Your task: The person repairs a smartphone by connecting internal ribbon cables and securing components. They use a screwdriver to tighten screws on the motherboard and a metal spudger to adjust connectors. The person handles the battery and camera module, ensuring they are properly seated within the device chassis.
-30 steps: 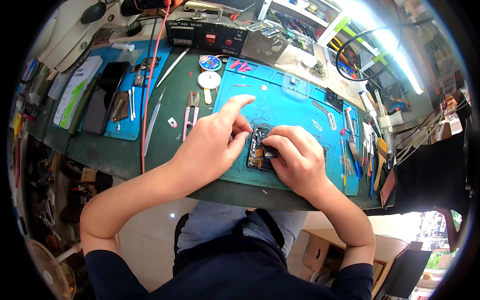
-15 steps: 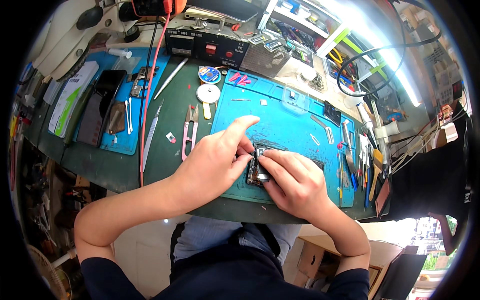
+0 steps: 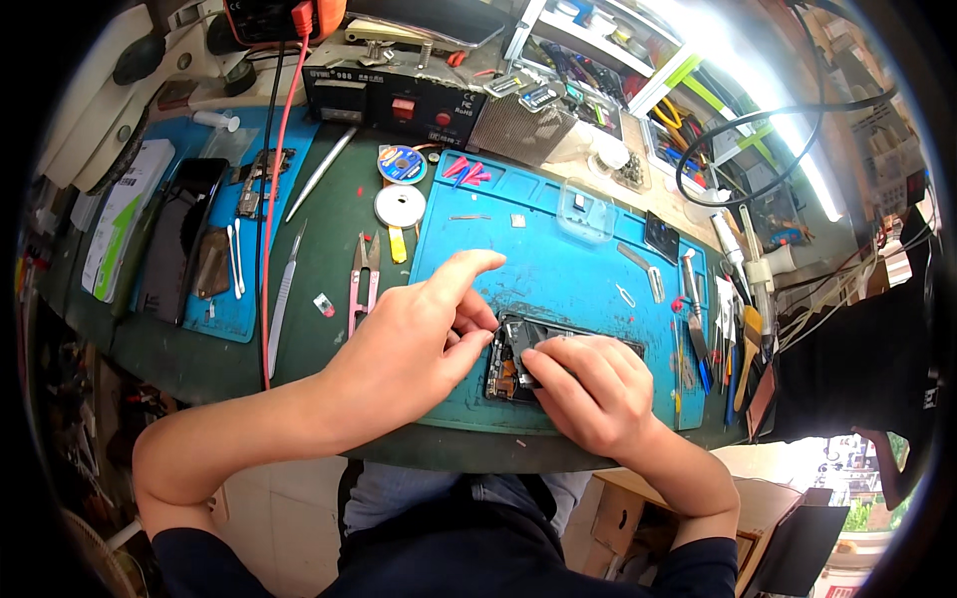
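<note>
- Opened phone (image 3: 507, 375): on the blue mat (image 3: 558, 269), its long axis running left to right, its left end bare between the hands.
- Dark thin piece (image 3: 526, 342): over the phone's left part, under the right fingertips.
- Right hand (image 3: 600, 387): nearer, covering the phone's middle, fingers drawn together and touching the dark thin piece; whether they grip it, I cannot tell.
- Left hand (image 3: 414, 324): at the phone's upper left corner, index finger stretched out, thumb and another fingertip close together; whether clamped on anything, I cannot tell.
- Dark green tabletop (image 3: 324, 249): under the mat, with pink-handled snips (image 3: 365, 289) left.
- Bright lamp (image 3: 797, 135): at upper right.
</note>
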The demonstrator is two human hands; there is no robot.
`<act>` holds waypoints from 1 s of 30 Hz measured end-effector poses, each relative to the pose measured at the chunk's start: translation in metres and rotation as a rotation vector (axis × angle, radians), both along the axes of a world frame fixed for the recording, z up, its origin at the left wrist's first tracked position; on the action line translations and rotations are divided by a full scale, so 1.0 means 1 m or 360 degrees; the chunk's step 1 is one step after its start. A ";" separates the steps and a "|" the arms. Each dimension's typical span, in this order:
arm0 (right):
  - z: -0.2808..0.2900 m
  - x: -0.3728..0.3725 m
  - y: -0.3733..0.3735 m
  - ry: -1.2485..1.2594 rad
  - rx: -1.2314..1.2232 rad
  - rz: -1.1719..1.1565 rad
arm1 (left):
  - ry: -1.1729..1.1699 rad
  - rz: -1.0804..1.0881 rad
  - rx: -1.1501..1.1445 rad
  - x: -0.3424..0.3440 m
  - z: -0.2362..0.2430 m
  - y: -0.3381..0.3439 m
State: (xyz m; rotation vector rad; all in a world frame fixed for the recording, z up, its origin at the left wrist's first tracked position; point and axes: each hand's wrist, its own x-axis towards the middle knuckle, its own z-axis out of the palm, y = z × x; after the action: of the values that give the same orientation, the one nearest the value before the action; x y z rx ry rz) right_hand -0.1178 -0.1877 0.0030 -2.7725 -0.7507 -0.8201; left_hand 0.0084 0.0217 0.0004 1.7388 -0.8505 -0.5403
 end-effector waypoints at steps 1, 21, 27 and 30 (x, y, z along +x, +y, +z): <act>-0.002 0.000 -0.001 -0.0013 0.0004 0.0005 | 0.0000 -0.0007 -0.0022 0.000 0.000 -0.001; -0.007 -0.001 -0.010 0.0031 0.0407 -0.0059 | 0.0095 -0.0056 -0.0070 0.005 -0.006 -0.001; -0.007 0.004 -0.008 0.0025 0.0598 -0.0237 | -0.0064 -0.0055 -0.0137 0.006 -0.013 -0.003; -0.006 0.004 -0.006 0.0084 0.0723 -0.0297 | -0.0096 -0.0054 -0.0144 0.004 -0.010 -0.004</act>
State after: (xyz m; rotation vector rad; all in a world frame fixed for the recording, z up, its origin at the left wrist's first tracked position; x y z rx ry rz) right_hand -0.1137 -0.1942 -0.0025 -2.4604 -0.2542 -0.8237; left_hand 0.0127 0.0181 -0.0099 1.6678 -0.9345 -0.4665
